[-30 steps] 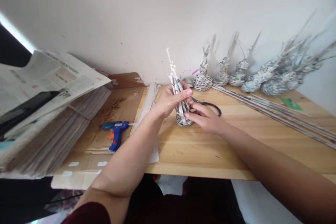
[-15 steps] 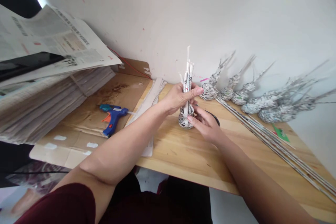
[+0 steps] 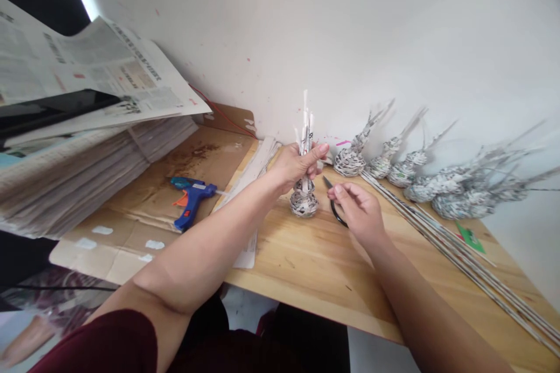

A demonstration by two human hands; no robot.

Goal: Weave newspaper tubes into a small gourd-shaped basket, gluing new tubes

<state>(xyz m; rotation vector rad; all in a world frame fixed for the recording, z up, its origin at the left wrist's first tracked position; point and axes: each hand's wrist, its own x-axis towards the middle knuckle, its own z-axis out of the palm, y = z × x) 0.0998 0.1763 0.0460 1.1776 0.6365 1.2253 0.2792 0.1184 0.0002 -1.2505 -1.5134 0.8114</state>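
A small round woven newspaper piece [image 3: 304, 205] stands on the wooden table, with rolled paper stakes [image 3: 305, 122] rising from its narrow neck. My left hand [image 3: 298, 164] is closed around those stakes just above the weave, its thumb pointing right. To the right, my right hand [image 3: 357, 210] pinches a pair of dark scissors [image 3: 336, 211] between thumb and fingers. Their pointed end is up, close to the woven piece but apart from it, and the black handle loop hangs below my fingertips. Part of the scissors is hidden by the fingers.
Several similar woven pieces [image 3: 349, 162] line the wall at right. Long paper rods [image 3: 455, 250] lie diagonally beside a green scrap [image 3: 471, 238]. At left, a blue glue gun [image 3: 191, 205] rests on cardboard [image 3: 131, 210], near a tall newspaper stack [image 3: 100, 169] with a dark phone-like object on top.
My right hand has left the woven piece and taken hold of the scissors, which have shifted left and toward me. My left hand keeps its grip on the stakes. The view has shifted slightly.
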